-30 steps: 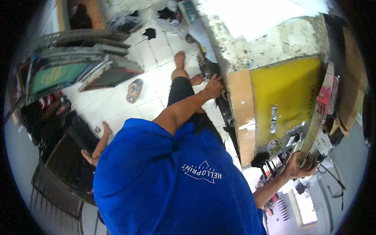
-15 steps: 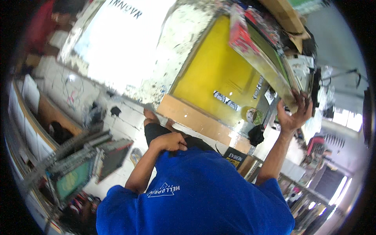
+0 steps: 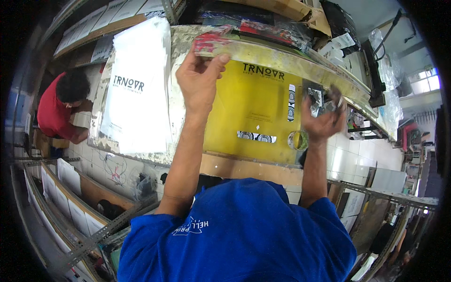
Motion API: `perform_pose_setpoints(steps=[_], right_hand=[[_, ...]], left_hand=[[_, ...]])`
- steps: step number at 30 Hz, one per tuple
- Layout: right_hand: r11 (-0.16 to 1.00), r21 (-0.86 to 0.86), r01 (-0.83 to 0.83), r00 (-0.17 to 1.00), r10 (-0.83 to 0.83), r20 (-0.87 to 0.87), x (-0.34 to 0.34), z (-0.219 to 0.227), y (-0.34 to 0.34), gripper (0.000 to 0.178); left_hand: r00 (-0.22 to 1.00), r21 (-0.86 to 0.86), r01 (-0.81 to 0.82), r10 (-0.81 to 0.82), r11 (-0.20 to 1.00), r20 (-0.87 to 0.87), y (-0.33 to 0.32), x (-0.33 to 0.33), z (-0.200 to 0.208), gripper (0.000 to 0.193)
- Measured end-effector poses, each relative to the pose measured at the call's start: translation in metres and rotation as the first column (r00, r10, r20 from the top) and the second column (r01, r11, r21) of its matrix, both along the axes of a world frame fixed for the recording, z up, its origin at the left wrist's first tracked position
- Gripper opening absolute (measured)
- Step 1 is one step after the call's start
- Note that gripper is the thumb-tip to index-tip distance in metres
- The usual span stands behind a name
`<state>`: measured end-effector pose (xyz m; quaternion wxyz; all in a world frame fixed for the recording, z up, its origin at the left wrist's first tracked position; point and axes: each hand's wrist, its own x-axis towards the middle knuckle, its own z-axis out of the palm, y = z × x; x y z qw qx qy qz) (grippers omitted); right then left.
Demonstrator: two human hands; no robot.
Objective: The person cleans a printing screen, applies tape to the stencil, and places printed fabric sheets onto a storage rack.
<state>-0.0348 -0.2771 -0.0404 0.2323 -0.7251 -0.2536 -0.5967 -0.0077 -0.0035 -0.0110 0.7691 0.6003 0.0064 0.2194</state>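
My left hand [image 3: 199,82] grips the left end of a paint-stained screen-printing frame [image 3: 286,59], thumb on its near face. The long bar of that frame runs across the far side of a yellow screen panel [image 3: 230,110], which carries black lettering and two small patterned strips. My right hand [image 3: 322,117] hovers by the right part of the frame, fingers spread, slightly blurred, with dark stains on them; nothing is plainly held. A small tub [image 3: 298,140] with a green-streaked side stands on the panel's near right corner, below the right hand.
White printed sheets [image 3: 141,94] lie on the stained table at left. Beyond its left edge a person in red [image 3: 60,110] bends down. Cardboard [image 3: 293,10] and plastic-wrapped goods crowd the far side. Metal racks [image 3: 376,197] stand at lower right, shelving [image 3: 77,195] at lower left.
My left hand has gone from my shorts up to the left end of the frame. My right hand has come off the frame's right end. The view has turned, and the frame lies more crosswise.
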Motion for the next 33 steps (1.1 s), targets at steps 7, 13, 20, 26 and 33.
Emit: perform_pose_setpoints(steps=[7, 13, 20, 26, 33], right_hand=[[0.991, 0.068, 0.119, 0.579, -0.014, -0.815, -0.001, -0.124, 0.027, 0.072], [0.980, -0.136, 0.145, 0.334, -0.178, -0.926, 0.044, -0.199, 0.031, 0.071], [0.955, -0.256, 0.153, 0.500, -0.298, -0.813, 0.063, -0.234, 0.038, 0.056], [0.961, -0.253, 0.113, 0.502, -0.275, -0.820, 0.053, -0.239, 0.035, 0.053], [0.953, -0.239, 0.186, 0.576, -0.303, -0.759, 0.075, -0.234, 0.023, 0.053]], left_hand=[[0.998, 0.082, -0.060, 0.062, 0.995, -0.023, -0.004, 0.013, 0.022, 0.020], [0.998, 0.101, -0.062, 0.065, 0.993, -0.025, 0.005, 0.020, 0.022, 0.028], [0.997, 0.123, -0.062, 0.057, 0.990, 0.047, 0.006, 0.022, 0.022, 0.027], [0.994, 0.143, -0.069, 0.056, 0.987, 0.089, 0.009, 0.025, 0.019, 0.030], [0.994, 0.156, -0.063, 0.048, 0.986, 0.103, 0.009, 0.025, 0.017, 0.033]])
